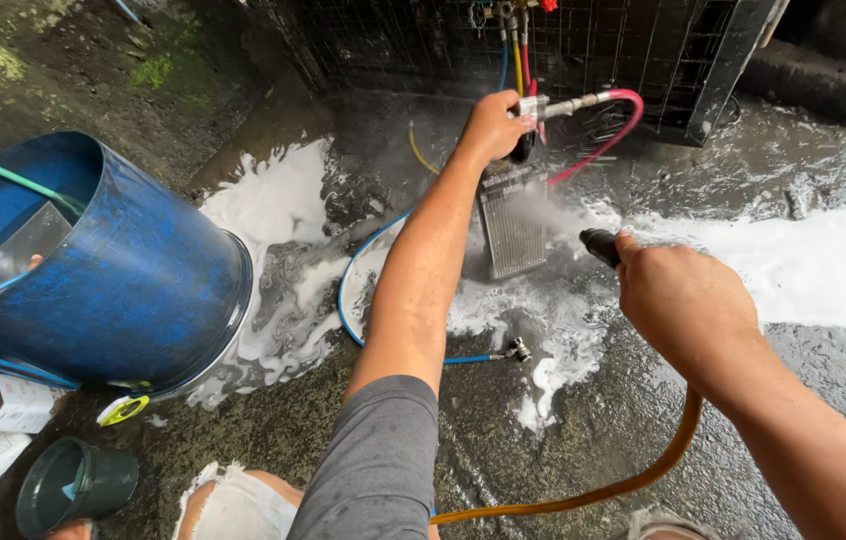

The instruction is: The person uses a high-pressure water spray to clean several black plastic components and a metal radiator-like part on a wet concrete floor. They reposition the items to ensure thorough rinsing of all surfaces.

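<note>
Left hand (491, 128): gripping metal fitting (533, 106) atop upright finned coil (513, 232)
Right hand (683, 305): closed around black nozzle (600, 245) on orange hose (643, 470), aimed at coil
Ground: wet concrete, white foam (283, 200)
Left side: tilted blue barrel (133, 280)

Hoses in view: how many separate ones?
4 at least. Orange rubber hose runs from the right hand; pink hose loops by the left hand; blue hose curves over the wet floor; green hose enters the blue plastic barrel. More may hide.
</note>
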